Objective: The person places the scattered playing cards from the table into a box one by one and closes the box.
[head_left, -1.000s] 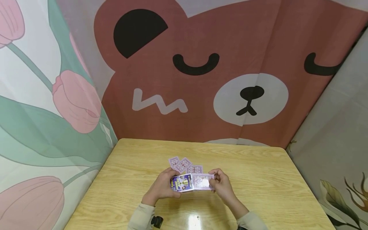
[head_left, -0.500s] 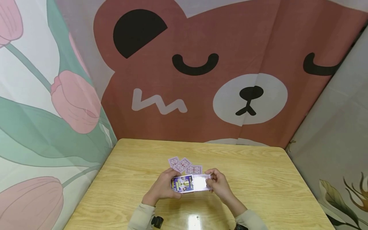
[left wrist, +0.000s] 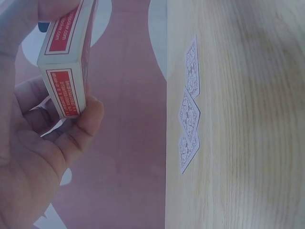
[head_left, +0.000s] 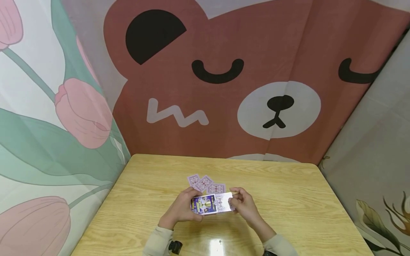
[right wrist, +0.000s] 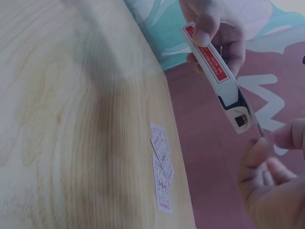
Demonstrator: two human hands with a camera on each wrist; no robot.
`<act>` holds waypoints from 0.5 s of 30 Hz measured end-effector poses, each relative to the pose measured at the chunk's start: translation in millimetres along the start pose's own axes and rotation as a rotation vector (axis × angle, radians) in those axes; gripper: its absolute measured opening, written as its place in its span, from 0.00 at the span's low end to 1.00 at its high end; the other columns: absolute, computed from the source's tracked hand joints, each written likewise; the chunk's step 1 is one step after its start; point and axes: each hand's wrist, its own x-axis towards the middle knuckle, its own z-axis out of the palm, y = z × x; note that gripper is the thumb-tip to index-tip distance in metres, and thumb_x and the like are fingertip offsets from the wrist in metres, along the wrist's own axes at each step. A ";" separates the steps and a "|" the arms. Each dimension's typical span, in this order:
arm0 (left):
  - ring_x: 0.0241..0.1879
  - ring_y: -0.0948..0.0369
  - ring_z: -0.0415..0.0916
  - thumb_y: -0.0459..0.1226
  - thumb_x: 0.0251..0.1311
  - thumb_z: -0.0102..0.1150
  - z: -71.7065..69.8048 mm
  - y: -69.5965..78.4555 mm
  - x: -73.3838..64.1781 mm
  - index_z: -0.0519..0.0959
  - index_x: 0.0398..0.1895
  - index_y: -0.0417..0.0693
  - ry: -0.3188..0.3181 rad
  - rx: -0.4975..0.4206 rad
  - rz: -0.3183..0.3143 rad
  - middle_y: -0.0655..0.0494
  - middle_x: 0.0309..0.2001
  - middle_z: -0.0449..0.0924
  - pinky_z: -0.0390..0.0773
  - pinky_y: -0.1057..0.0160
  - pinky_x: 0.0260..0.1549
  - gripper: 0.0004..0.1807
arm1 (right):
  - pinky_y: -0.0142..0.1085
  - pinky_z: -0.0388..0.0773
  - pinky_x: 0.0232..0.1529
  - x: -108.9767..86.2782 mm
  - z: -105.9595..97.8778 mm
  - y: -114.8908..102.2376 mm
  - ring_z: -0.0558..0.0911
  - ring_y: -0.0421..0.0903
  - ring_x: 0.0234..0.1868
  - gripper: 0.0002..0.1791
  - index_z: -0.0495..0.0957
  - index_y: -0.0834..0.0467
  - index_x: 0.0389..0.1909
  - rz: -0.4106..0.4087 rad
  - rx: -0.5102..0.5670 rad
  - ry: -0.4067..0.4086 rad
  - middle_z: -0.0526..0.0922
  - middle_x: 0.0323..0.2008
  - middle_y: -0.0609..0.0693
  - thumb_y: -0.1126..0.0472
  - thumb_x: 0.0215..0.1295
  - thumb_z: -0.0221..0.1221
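My left hand [head_left: 179, 209] grips a small card box [head_left: 203, 204], purple and yellow on its upper face, with fingers and thumb on its long edges. From the box's right end sticks out a patterned playing card [head_left: 221, 203]. Thumb and fingers of my right hand [head_left: 248, 209] pinch the card's outer end. In the right wrist view the card shows only as a thin edge, and a flap [right wrist: 237, 118] hangs at the box's end. White sides with red printed panels mark the box [left wrist: 64, 88] in the left wrist view. Both hands are above the table.
Three playing cards [head_left: 203, 183] lie back up on the wooden table [head_left: 153, 170], just beyond the hands, two of them overlapping. A bear-printed cloth [head_left: 179, 142] hangs behind the table, with flower-printed cloths at the sides.
The right hand has shifted slightly left with the card, and less of the card sticks out of the box. The left hand and box have barely moved. The cards on the table stay put.
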 end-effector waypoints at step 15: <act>0.34 0.66 0.69 0.43 0.20 0.75 1.2 -1.7 -0.4 0.78 0.41 0.43 0.019 0.022 0.028 0.63 0.36 0.73 0.74 0.68 0.34 0.34 | 0.31 0.72 0.20 1.4 4.2 9.4 0.71 0.42 0.22 0.19 0.70 0.74 0.46 -0.069 0.060 -0.004 0.72 0.29 0.59 0.79 0.49 0.53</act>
